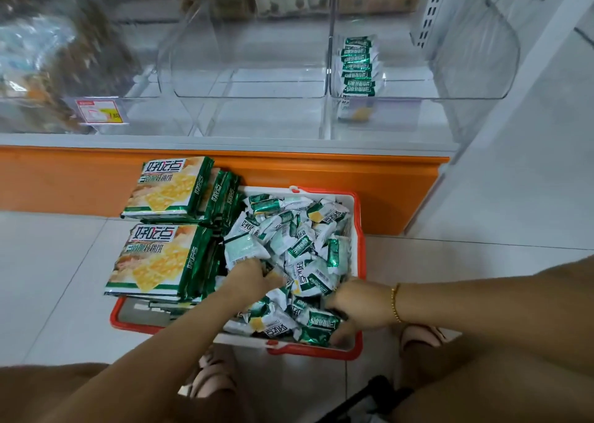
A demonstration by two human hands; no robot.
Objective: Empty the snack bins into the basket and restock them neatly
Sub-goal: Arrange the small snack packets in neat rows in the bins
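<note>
- Sandalled feet (212,377) and bent knees lay closest to the lens; the person crouched on the tiled floor over the basket (362,255).
- Both forearms reached forward and down into it.
- The left hand (254,278) was sunk among the small packets (302,249), fingertips buried, so whether it pinched one could not be told.
- The right hand (356,307), with a gold bracelet (395,303) at the wrist, had its knuckles up and its fingers bent down into the pile near the basket's near rim. A firm hold on any packet could not be confirmed there either.
- Loose green-and-white packets filled the right part of the basket in a heap; large flat packs (160,188) lay stacked over its left part.
- On the shelf above, the right-hand clear bin (475,69) held one tidy row of packets (358,66) standing on edge along its left wall. The middle bin (250,69) looked bare.
- A price tag (101,111) hung on the front of the blurred left bin.
- Judged from this, emptying was done and restocking had begun, with most of the packets not yet returned.
- The next move would call for gathering a handful, squaring the packets to face one way, then lifting them over the bin's front wall to sit beside the row without knocking it over.
</note>
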